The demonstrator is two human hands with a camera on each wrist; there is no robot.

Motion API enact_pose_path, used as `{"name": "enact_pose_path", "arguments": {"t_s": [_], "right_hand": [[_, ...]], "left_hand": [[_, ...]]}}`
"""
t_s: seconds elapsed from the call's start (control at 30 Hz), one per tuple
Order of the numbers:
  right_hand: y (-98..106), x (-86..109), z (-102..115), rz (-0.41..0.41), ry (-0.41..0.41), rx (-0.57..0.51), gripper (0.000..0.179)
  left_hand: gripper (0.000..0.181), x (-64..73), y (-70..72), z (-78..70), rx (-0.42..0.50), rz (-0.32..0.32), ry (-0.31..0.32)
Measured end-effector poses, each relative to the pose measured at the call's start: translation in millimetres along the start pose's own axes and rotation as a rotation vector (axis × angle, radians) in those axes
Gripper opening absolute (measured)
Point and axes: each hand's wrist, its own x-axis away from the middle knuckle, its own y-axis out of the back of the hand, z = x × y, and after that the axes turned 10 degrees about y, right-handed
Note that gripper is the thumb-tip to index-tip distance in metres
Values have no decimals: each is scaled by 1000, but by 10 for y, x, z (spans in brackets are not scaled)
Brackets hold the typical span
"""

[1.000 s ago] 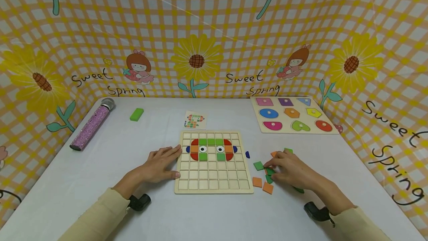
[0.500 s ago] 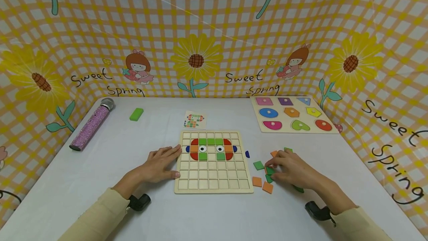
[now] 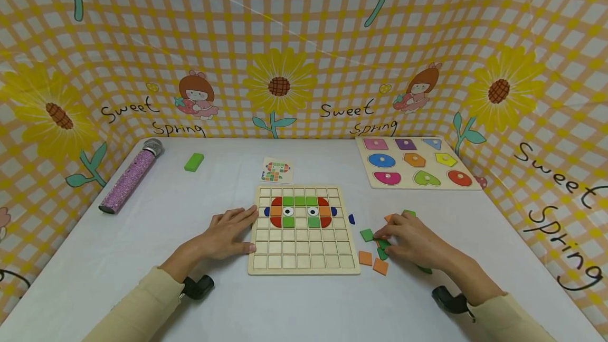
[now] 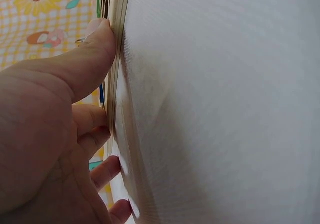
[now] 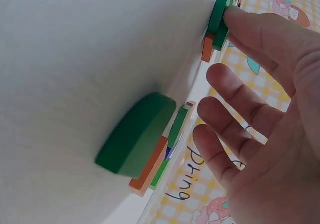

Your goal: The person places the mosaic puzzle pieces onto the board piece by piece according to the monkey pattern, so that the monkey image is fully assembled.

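My left hand (image 3: 230,234) rests along the left edge of a wooden grid board (image 3: 304,273). Its thumb and fingers touch that edge in the left wrist view. Set in the board are red, orange, green and blue pieces around two eye tiles (image 3: 287,211). To the right of the board, my right hand (image 3: 418,241) reaches into loose tiles, thumb and index finger pinching a green tile (image 5: 220,14); its other fingers are spread. A square green tile (image 3: 367,235) lies by the index fingertip. Two orange tiles (image 3: 380,266) lie nearer. The palm partly hides more pieces.
A picture card (image 3: 277,170) lies behind the board. At the back right is a knobbed shape puzzle (image 3: 425,162). A glittery microphone (image 3: 130,178) and a green block (image 3: 194,162) are at the back left. One small blue piece (image 3: 351,219) sits beside the board.
My right index finger shifts slightly among the tiles, and the square green tile beside it moves a little. The left hand and the board stay where they were.
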Motion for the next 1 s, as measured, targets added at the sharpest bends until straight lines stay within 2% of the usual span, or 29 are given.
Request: {"name": "enact_pose_path", "arguments": {"t_s": [0.13,0.33,0.43,1.0], "right_hand": [[6,13,22,0,-42,45,31],[-4,11,43,-45,-99,177,41],[-15,2,48,-55,-115,209,43],[-22,14,60,-12,-193,209,34]], "left_hand": [[79,-3,0,-4,1,4,0],[79,-10,-1,6,-6,1,8],[79,-11,-3,9,-2,0,3],[77,5,-6,-4,-4,-13,-11]]}}
